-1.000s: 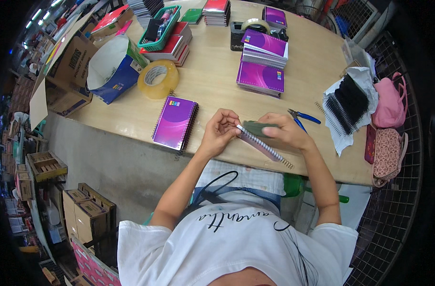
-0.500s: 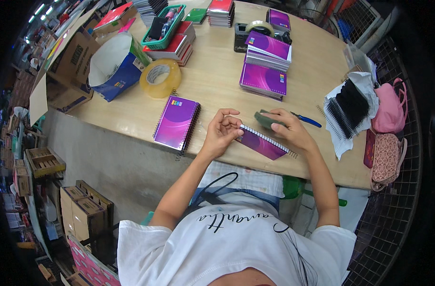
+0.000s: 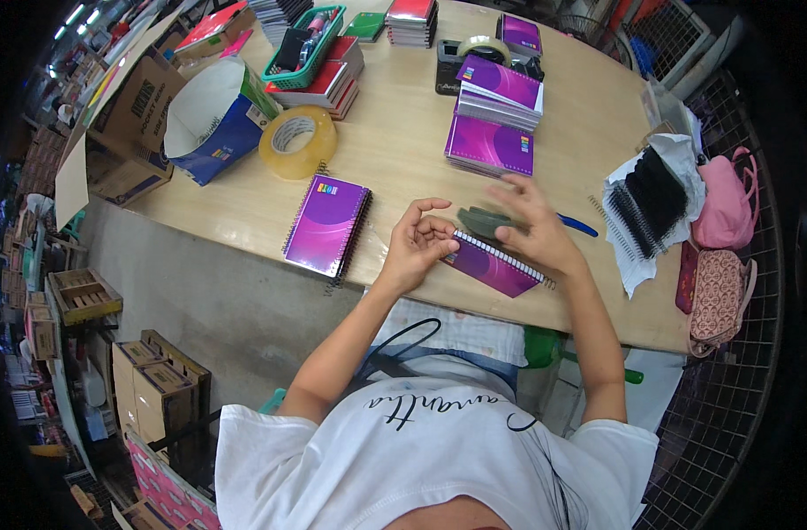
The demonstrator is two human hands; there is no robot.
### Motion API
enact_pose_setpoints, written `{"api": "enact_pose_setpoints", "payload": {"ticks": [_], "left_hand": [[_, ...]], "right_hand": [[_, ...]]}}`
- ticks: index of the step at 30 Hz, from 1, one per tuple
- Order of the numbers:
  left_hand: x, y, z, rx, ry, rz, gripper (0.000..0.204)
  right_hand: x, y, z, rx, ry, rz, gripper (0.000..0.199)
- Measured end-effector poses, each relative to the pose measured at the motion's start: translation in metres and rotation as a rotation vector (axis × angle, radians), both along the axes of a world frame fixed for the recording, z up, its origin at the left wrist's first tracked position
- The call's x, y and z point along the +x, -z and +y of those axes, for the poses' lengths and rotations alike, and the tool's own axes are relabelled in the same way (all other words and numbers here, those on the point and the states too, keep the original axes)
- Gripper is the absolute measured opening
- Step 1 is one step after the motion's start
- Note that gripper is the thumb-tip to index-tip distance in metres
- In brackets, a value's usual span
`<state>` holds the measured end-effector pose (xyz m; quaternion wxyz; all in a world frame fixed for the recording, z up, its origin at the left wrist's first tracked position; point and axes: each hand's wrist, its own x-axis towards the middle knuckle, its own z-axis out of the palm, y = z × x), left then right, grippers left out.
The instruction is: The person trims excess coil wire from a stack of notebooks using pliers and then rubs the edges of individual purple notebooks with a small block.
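My left hand [image 3: 418, 247] pinches the left end of a small purple spiral notebook [image 3: 496, 270] between thumb and fingers. The notebook is tilted near the table's front edge, its bound edge up; wire coil runs along that edge and sticks out at the right end. My right hand [image 3: 543, 228] hovers over the notebook's right half with fingers spread, slightly blurred. Just behind the notebook, beside my right fingers, is a dark green pad [image 3: 483, 221]. Blue-handled pliers [image 3: 578, 226] lie right of my right hand, partly hidden by it.
Left of my hands lie stacked purple spiral notebooks [image 3: 327, 226], with a tape roll [image 3: 299, 143] behind. More purple notebooks [image 3: 490, 147] are piled farther back. Black wire coils [image 3: 646, 199] rest on white paper at right, near a pink pouch [image 3: 721, 203]. A cut carton [image 3: 213, 146] stands left.
My right hand has come off the green pad, its fingers lifting and spreading. The pad sits slightly farther left. My left hand and the notebook have shifted slightly right.
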<state>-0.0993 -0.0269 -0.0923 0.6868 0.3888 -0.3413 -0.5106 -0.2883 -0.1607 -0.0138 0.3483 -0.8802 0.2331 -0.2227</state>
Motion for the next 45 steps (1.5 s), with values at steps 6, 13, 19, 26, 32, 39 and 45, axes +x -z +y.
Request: {"api": "enact_pose_setpoints", "payload": {"ticks": [6,13,19,26,32,39,45], "left_hand": [[-0.003,-0.018,0.004,-0.04,-0.058,0.065,0.07],[-0.004,-0.04,0.011,0.042,-0.074,0.027,0.079],[-0.006,-0.05,0.007,0.052,0.023,-0.019,0.085],[-0.009,-0.07,0.01,0.104,0.016,-0.072,0.087],[-0.009,-0.076,0.01,0.189,-0.024,-0.143,0.089],[-0.019,-0.078,0.018,0.144,-0.126,-0.27,0.081],[0.039,-0.083,0.061,0.137,-0.583,-0.403,0.038]], "right_hand": [[-0.07,0.029,-0.041,-0.366,0.4,0.425,0.071],[-0.095,0.065,-0.017,-0.504,0.423,0.331,0.061],[-0.079,0.046,-0.015,-0.363,0.434,0.103,0.035],[-0.02,-0.063,0.021,-0.86,0.009,0.114,0.039],[-0.008,-0.075,0.02,-1.172,-0.126,0.082,0.039],[-0.008,-0.07,0.026,0.182,-0.083,0.364,0.031],[-0.051,-0.03,0.017,-0.12,0.299,0.025,0.032]]}}
